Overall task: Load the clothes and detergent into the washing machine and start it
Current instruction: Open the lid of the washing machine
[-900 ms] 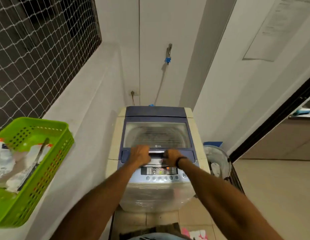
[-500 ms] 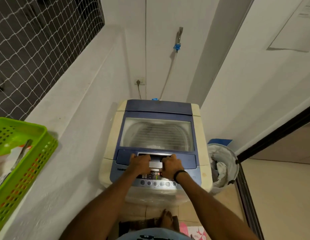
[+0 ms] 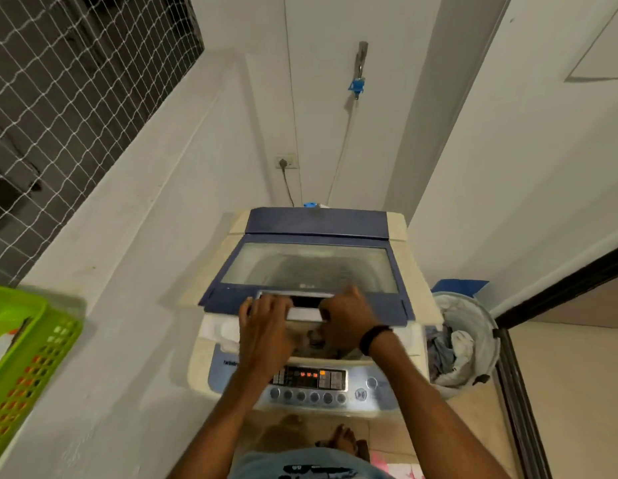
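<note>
gripping the silver handle point(image 3: 306, 314) at the front edge of the washing machine's point(image 3: 397, 344) lid point(image 3: 311, 264), the left hand point(image 3: 266, 326) and right hand point(image 3: 345, 323) have their fingers curled around it, and the lid's front is raised off the tub opening. by my judgement the task is barely begun: the clothes point(image 3: 449, 347) lie in the laundry basket point(image 3: 487, 340) just beside the machine on its right. loading, detergent, closing and starting all look left to do, though the control panel point(image 3: 309, 377) display is lit.

Blue-framed lid point(image 3: 228, 299), green basket point(image 3: 31, 347)
</note>
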`<state>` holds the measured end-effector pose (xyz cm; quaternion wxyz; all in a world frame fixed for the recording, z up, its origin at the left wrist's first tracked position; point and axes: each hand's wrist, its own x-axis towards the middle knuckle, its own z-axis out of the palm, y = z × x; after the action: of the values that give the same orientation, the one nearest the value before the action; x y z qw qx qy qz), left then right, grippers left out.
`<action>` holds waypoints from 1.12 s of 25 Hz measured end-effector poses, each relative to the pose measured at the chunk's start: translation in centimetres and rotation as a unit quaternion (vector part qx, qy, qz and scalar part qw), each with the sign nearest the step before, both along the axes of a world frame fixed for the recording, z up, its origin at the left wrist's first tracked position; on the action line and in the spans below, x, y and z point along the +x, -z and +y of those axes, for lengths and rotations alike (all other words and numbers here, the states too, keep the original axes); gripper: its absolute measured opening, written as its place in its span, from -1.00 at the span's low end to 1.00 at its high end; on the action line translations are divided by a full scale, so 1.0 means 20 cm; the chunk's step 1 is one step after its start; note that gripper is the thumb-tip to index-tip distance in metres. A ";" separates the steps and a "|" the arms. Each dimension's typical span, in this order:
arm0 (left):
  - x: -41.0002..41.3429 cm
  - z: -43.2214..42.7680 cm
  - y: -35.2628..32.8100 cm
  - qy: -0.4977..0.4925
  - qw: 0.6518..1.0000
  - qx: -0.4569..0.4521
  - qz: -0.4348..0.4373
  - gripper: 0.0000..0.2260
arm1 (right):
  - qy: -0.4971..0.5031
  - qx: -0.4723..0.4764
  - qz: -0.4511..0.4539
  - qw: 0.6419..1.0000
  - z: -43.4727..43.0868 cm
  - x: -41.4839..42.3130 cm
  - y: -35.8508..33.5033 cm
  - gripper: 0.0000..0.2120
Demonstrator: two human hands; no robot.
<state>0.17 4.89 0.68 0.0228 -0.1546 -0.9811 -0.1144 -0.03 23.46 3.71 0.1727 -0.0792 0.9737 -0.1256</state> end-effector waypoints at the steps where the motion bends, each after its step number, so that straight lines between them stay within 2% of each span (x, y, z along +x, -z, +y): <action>1: -0.03 0.03 -0.05 -0.029 0.997 0.036 0.059 -0.46 | -0.002 -0.011 0.018 1.000 0.03 -0.06 -0.11 -0.83; 3: -0.13 0.09 -0.16 -0.064 0.983 0.093 0.144 -0.39 | 0.011 -0.031 0.069 0.997 0.09 -0.22 -0.29 -0.83; 5: -0.31 0.12 -0.25 -0.047 0.973 0.113 0.197 -0.38 | 0.050 -0.022 0.156 0.986 0.12 -0.36 -0.41 -0.77; 8: -0.67 0.15 -0.36 -0.002 0.968 0.078 0.239 -0.36 | 0.174 0.014 0.328 0.928 0.12 -0.54 -0.43 -0.72; 10: -0.90 0.21 -0.43 0.006 0.971 0.077 0.224 -0.35 | 0.237 0.031 0.373 0.896 0.13 -0.66 -0.40 -0.57; 12: -1.10 0.24 -0.47 0.021 0.976 0.071 0.204 -0.32 | 0.240 0.049 0.376 0.894 0.17 -0.80 -0.38 -0.45; 14: -1.28 0.27 -0.48 0.048 0.980 0.056 0.185 -0.27 | 0.232 0.054 0.352 0.905 0.24 -0.95 -0.38 -0.38; 18: -1.56 0.33 -0.50 0.073 0.986 0.071 0.135 -0.24 | 0.236 0.055 0.298 0.923 0.31 -1.20 -0.37 -0.36; 28: -1.56 0.35 -0.45 0.069 0.979 0.093 0.168 -0.23 | 0.291 0.048 0.322 0.900 0.25 -1.21 -0.30 -0.36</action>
<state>-31.07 11.98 9.72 0.1935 -0.2361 -0.9353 -0.1788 -24.20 28.55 9.75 -0.1905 0.1805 0.9607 -0.0909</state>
